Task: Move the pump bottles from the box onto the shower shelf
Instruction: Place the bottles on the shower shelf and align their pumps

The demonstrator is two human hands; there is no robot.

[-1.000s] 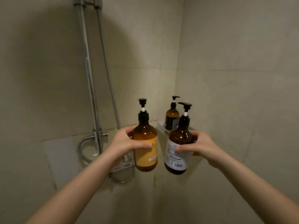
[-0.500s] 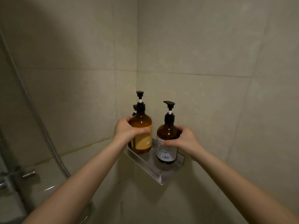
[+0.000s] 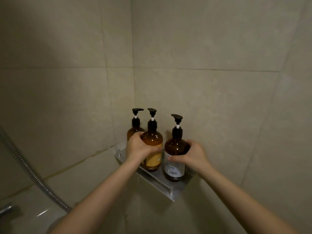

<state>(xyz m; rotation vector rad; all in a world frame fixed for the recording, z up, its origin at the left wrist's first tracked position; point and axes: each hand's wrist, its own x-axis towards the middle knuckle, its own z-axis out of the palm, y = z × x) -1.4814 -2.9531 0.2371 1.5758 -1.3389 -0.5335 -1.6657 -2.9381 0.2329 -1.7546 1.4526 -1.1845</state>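
My left hand (image 3: 140,148): curled round the yellow-label bottle (image 3: 152,140) — upright on the shelf (image 3: 162,185).
My right hand (image 3: 190,156): gripping the white-label bottle (image 3: 175,147), upright just beside it.
Third bottle (image 3: 135,130): behind, in the corner.

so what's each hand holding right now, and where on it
The left hand grips the orange-labelled pump bottle around its body; the right hand grips the white-labelled pump bottle around its body. Both stand on the shelf.

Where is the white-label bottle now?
In the head view, the white-label bottle stands on the shelf, right of the yellow-label bottle, held by the right hand.
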